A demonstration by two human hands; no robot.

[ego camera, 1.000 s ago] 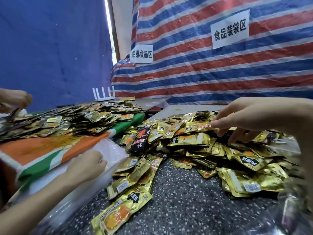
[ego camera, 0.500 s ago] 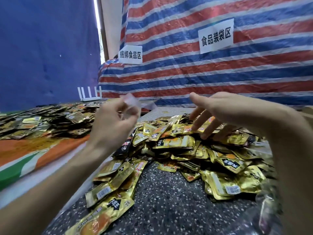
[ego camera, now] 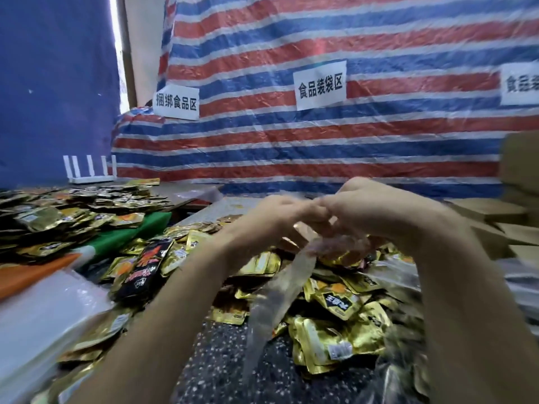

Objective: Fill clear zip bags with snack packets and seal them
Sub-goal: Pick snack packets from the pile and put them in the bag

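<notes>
Above the snack packets (ego camera: 335, 339), left hand (ego camera: 271, 217) and right hand (ego camera: 364, 211) together pinched the top of the clear zip bag (ego camera: 280, 295); parting its lips evenly should open it.

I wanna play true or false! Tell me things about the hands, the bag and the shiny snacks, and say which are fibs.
The left hand and the right hand both hold the clear bag at its top. True.
The clear bag is stuffed with snacks. False: it hangs down looking empty.
Most snack packets here are gold. True.
The tarp behind is green and yellow. False: its stripes are red, blue and white.
A black packet lies among them, on the left. True.
</notes>
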